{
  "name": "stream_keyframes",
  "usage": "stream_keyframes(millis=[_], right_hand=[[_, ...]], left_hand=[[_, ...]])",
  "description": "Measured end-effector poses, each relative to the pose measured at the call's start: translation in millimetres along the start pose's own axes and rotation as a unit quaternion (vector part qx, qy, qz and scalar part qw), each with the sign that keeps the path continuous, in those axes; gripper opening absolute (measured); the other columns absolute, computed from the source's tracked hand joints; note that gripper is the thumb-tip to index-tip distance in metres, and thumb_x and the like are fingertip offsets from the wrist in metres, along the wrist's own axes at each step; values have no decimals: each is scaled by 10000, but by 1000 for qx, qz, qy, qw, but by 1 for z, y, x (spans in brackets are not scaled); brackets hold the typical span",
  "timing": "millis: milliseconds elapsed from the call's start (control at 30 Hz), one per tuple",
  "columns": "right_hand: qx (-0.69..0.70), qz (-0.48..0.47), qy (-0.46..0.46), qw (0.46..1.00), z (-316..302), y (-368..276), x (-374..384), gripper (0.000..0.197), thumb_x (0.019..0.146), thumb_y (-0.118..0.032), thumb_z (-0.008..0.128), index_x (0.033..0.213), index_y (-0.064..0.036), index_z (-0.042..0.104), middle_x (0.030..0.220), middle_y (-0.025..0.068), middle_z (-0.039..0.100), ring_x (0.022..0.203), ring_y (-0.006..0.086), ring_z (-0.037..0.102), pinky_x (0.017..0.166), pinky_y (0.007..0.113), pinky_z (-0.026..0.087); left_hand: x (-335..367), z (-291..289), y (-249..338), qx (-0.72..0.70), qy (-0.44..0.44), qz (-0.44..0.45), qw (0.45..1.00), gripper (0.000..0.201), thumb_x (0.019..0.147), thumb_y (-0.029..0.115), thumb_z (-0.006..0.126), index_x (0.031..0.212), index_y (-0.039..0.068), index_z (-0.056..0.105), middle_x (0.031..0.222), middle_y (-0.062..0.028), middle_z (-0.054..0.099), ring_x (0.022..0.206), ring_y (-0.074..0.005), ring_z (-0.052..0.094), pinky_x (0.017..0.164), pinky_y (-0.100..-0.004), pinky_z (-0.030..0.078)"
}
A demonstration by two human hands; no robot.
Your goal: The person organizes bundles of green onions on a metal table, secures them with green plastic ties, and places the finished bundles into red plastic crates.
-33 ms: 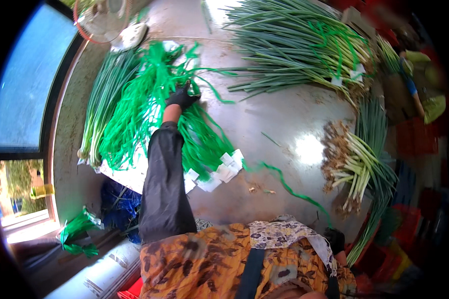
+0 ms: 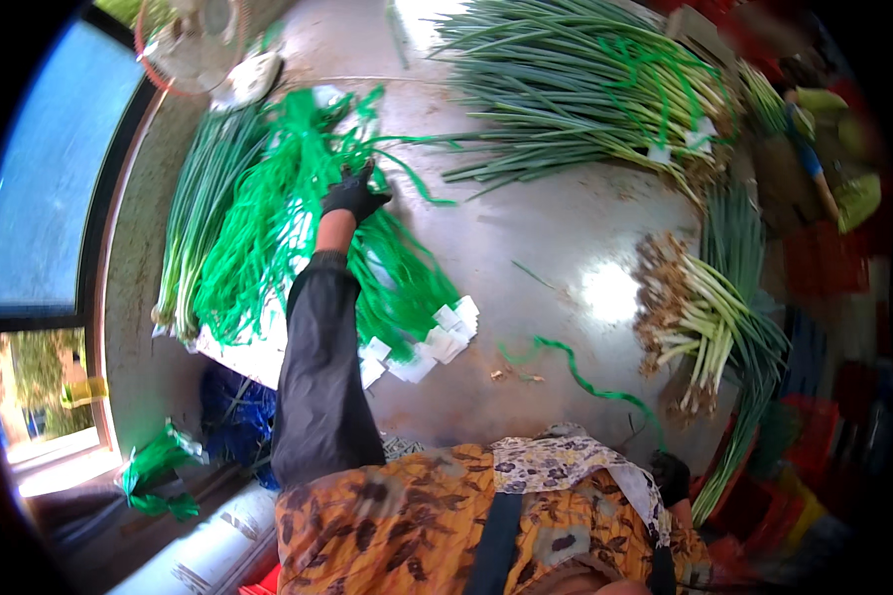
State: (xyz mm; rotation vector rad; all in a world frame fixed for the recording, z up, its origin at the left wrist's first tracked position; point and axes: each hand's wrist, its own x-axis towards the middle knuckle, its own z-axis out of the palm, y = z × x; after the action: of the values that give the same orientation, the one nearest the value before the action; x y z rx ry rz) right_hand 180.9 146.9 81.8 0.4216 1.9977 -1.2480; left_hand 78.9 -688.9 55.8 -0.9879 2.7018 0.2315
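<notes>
My left hand, in a black glove, reaches over a large spread of green plastic ribbons with white tags at their near ends. Its fingers look apart against the ribbons. At the lower right, my right hand, also black-gloved, is mostly hidden beside my body. A single green ribbon trails across the metal table to that hand, which appears to grip its end. Close to the right hand lies a loose bunch of green onions, roots to the left.
A big pile of green onions with green ribbons covers the far right of the table. More onions lie left of the ribbons. A fan stands far left by the window. Another person's arm shows at right.
The single ribbon's loose end has shifted and curled on the table. My left hand stays over the ribbons with little movement. The whole view has shifted slightly.
</notes>
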Motion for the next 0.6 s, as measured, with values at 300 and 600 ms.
stream_keyframes(millis=[300, 600], right_hand=[[-7, -290, -25, 957, 164, -194, -37, 259, 870, -150, 602, 1067, 19, 602, 665, 70, 640, 535, 128, 606, 511, 281, 494], [-370, -536, 291, 701, 40, 122, -63, 183, 853, -95, 574, 1017, -36, 631, 960, 128, 657, 873, 229, 649, 706, 364, 519]], left_hand=[[-322, 27, 258, -598, -492, 305, 555, 307, 955, 245, 461, 1081, -12, 572, 831, -87, 640, 759, -183, 625, 695, -307, 511], [-338, -10, 306, -836, -269, 98, 468, 360, 975, 294, 462, 1114, -35, 509, 634, 44, 351, 466, -63, 301, 459, -235, 311]])
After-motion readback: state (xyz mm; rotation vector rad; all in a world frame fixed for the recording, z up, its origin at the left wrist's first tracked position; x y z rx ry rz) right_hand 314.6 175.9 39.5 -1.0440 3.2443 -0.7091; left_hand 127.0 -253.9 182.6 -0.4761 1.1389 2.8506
